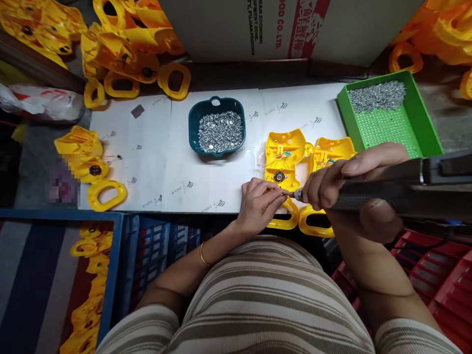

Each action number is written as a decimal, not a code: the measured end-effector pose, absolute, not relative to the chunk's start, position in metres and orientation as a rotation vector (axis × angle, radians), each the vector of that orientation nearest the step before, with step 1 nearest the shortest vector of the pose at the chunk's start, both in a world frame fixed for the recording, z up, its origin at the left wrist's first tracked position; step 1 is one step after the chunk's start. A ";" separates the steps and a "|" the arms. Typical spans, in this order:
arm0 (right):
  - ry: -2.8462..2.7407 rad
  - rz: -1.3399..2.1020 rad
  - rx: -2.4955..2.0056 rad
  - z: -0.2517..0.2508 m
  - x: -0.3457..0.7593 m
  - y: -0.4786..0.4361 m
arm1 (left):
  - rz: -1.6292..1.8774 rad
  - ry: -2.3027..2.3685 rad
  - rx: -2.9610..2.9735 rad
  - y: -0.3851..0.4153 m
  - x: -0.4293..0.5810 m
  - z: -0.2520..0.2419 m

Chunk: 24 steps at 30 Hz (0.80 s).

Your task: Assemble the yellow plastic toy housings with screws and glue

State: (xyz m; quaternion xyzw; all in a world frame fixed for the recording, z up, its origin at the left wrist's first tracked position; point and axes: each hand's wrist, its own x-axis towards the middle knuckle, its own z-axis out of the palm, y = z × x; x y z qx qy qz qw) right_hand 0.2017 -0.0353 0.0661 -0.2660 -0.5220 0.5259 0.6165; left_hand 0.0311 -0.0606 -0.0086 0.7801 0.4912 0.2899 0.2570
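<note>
My right hand (324, 184) is wrapped round a dark electric screwdriver (435, 189), which lies level with its bit pointing left. The fingertips of my left hand (260, 199) are pinched together at the tip of the bit. What they hold there is too small to make out. Just beyond them lies an open yellow plastic housing (283, 147) with thin wires, a small green board and a round dark part inside. A second yellow housing (334, 147) is beside it, partly hidden by my right hand. Both have loop-shaped handles at the table's front edge.
A dark green tub (192, 132) of small metal screws stands mid-table. At the right is a green basket (429, 130) with more metal pieces. Yellow parts (79, 150) lie at left, others behind. A large carton (228, 34) stands at the back; a blue crate (120, 255) is at front left.
</note>
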 end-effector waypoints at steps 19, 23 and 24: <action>-1.282 1.073 -0.543 0.051 0.192 -0.014 | 0.681 1.674 2.038 -0.055 0.027 -0.015; -1.310 1.046 -0.545 0.033 0.182 0.002 | 0.496 1.703 2.001 -0.052 0.030 -0.017; -1.313 1.047 -0.526 0.028 0.181 0.005 | 0.483 1.704 1.998 -0.052 0.031 -0.017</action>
